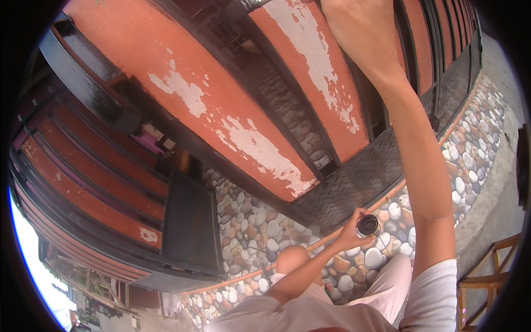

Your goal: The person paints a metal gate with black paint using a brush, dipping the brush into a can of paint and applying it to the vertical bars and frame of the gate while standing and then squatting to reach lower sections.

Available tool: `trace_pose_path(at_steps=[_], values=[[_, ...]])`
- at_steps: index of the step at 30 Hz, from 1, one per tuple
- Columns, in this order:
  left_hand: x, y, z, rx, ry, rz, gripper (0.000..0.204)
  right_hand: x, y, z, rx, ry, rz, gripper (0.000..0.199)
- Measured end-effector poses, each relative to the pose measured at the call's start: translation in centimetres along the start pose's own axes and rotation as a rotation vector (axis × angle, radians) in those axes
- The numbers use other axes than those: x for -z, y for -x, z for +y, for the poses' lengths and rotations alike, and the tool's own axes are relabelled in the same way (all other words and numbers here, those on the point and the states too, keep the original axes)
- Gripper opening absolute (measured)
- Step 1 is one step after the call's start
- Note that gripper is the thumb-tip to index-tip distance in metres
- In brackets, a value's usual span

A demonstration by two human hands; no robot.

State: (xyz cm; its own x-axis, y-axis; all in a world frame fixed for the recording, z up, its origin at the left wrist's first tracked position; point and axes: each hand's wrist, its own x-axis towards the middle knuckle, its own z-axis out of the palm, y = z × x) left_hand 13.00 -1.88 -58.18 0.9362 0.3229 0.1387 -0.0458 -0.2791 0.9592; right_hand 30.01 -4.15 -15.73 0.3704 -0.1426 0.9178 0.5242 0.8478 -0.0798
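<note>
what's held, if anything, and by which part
Left hand: a small round container, held by its side. Right hand: cut off by the frame, cannot tell.

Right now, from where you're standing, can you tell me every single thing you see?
Cup: one, dark top, in the left hand
Boards: many, orange, some with pale bare patches, centre, left and upper right
Ridged strip: one, dark, below the boards
Stones: too many to count, white, grey and brown, centre to right
Dark panel: one, left of centre
Pavement: one stretch, grey, far right
Wooden frame: one, brown, lower right
Left hand: one, bare, around the cup
Right hand: one, bare, top edge, fingers cut off
</note>
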Motion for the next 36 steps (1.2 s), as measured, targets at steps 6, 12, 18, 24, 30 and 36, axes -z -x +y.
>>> trace_pose_path(at_steps=[6, 12, 18, 24, 30, 36], values=[[0.0, 0.4, 0.1, -0.018, -0.007, -0.015, 0.071, 2.1, 4.5, 1.2, -0.074, 0.376, -0.24, 0.035], [0.3, 0.6, -0.3, 0.007, 0.028, -0.003, 0.071, 4.3, 7.1, -1.0, 0.008, 0.349, -0.107, 0.021], [-0.2, 0.5, -0.1, 0.013, -0.004, -0.01, 0.069, 3.9, 8.0, -1.5, 0.285, 0.319, 0.006, 0.011], [0.0, 0.0, -0.2, 0.0, -0.022, 0.001, 0.071, 2.4, 7.5, -0.9, 0.341, 0.322, 0.035, 0.013], [-0.2, 0.1, -0.2, -0.02, -0.025, 0.001, 0.071, 2.7, 8.1, 0.3, 0.499, 0.437, -0.016, 0.014], [0.1, 0.3, 0.0, 0.016, -0.053, -0.001, 0.072, 4.1, 10.3, -0.6, 0.388, 0.466, -0.095, 0.012]])
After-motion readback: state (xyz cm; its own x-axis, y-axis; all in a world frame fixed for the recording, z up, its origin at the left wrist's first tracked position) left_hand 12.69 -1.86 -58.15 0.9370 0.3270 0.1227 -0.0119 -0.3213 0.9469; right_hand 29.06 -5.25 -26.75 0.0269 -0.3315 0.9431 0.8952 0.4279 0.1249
